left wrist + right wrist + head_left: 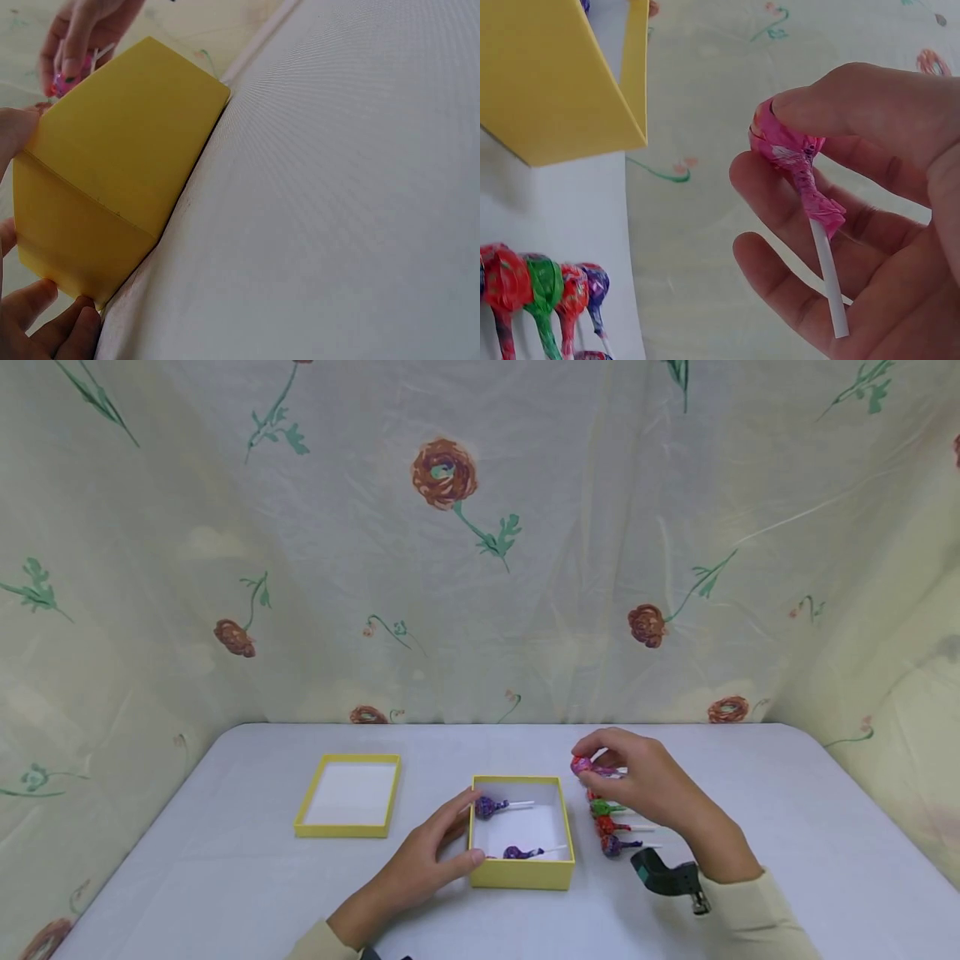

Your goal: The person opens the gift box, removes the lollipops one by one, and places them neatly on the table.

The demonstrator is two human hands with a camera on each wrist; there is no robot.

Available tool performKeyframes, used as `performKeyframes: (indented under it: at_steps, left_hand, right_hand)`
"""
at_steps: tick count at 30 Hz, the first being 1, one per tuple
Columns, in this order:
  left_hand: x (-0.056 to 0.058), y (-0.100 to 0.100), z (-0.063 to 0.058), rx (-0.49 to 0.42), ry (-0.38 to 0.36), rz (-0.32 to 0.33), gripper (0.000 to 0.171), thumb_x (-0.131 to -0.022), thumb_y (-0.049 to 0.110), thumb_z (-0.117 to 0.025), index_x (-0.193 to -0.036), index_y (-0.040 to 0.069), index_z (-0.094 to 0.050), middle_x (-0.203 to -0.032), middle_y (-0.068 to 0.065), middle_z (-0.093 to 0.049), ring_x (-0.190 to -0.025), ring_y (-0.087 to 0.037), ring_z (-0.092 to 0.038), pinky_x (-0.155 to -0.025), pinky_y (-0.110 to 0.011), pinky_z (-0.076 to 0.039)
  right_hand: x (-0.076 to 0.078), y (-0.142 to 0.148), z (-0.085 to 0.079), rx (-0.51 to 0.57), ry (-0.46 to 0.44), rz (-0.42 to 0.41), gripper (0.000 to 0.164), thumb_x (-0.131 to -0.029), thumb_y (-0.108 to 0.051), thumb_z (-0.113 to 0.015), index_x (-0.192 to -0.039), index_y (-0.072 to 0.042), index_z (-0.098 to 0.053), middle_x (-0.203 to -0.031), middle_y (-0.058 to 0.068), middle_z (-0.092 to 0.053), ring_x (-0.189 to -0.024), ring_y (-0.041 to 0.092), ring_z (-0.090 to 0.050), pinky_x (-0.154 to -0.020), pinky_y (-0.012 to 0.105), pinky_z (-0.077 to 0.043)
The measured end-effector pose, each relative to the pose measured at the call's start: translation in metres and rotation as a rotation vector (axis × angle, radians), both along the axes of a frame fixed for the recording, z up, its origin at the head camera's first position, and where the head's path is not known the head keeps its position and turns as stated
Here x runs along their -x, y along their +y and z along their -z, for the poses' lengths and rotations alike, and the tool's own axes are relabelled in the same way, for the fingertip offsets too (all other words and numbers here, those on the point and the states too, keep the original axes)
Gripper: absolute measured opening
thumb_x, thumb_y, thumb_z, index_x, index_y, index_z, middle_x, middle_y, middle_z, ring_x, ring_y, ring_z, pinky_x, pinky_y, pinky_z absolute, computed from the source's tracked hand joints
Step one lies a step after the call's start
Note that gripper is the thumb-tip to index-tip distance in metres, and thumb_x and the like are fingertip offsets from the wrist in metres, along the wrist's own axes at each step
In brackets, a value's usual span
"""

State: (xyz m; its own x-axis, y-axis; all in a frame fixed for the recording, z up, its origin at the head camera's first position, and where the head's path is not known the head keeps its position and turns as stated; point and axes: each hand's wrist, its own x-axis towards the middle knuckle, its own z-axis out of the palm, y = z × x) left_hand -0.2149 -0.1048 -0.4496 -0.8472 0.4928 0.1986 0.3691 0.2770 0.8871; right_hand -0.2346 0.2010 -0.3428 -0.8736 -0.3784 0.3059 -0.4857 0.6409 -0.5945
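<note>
My right hand (637, 777) pinches a pink-wrapped lollipop (791, 146) by its candy head, to the right of the box and above the table. Its white stick hangs down by the palm in the right wrist view. A yellow box (521, 874) with a white inside stands in the middle, and my left hand (423, 847) holds it at its left side, thumb near the front corner and fingers toward the back. Inside lie a purple lollipop (487, 807) at the back and another purple lollipop (519, 852) near the front wall, which hides part of the floor.
Right of the box several lollipops lie in a column, among them a green lollipop (602, 808), a red lollipop (606, 826) and a dark purple lollipop (612, 846). A yellow-rimmed lid (341, 832) lies at the left on the white table (225, 877). Flowered cloth (525, 610) hangs behind.
</note>
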Motion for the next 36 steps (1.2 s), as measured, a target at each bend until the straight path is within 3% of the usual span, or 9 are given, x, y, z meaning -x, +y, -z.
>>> performKeyframes:
  at_steps: [9, 14, 20, 36]
  left_hand:
    - [-0.002, 0.0, -0.002, 0.015, -0.011, -0.012, 0.068, -0.093, 0.027, -0.065, -0.152, 0.026, -0.031, -0.158, 0.003, -0.025, -0.138, -0.017, -0.036, -0.113, -0.034, -0.033]
    - [-0.002, 0.0, -0.003, 0.01, -0.01, -0.011, 0.068, -0.093, 0.027, -0.065, -0.151, 0.028, -0.031, -0.158, 0.002, -0.024, -0.138, -0.018, -0.036, -0.113, -0.035, -0.033]
    - [-0.003, 0.0, -0.003, 0.012, -0.008, -0.012, 0.068, -0.093, 0.028, -0.065, -0.151, 0.029, -0.031, -0.158, 0.003, -0.024, -0.138, -0.018, -0.036, -0.113, -0.035, -0.033]
    - [-0.002, 0.0, -0.003, 0.023, -0.012, -0.011, 0.069, -0.093, 0.027, -0.065, -0.152, 0.026, -0.03, -0.158, 0.0, -0.024, -0.138, -0.018, -0.036, -0.113, -0.033, -0.032]
  right_hand:
    - [0.0, 0.013, -0.003, -0.038, 0.004, 0.052, 0.023, -0.086, -0.014, -0.074, -0.107, -0.01, -0.067, -0.101, 0.0, -0.067, -0.091, 0.018, -0.065, -0.077, 0.033, -0.06]
    - [0.0, 0.019, -0.004, -0.066, 0.006, 0.092, 0.023, -0.085, -0.015, -0.074, -0.107, -0.01, -0.068, -0.102, 0.001, -0.067, -0.092, 0.02, -0.065, -0.076, 0.031, -0.061]
    - [0.001, 0.027, -0.004, -0.077, 0.026, 0.091, 0.021, -0.085, -0.013, -0.074, -0.104, -0.01, -0.067, -0.099, 0.001, -0.067, -0.09, 0.02, -0.065, -0.073, 0.03, -0.061]
    - [0.002, 0.043, 0.0, -0.137, 0.043, 0.106, 0.02, -0.084, -0.011, -0.074, -0.103, -0.01, -0.068, -0.092, -0.004, -0.066, -0.086, 0.016, -0.062, -0.082, 0.044, -0.058]
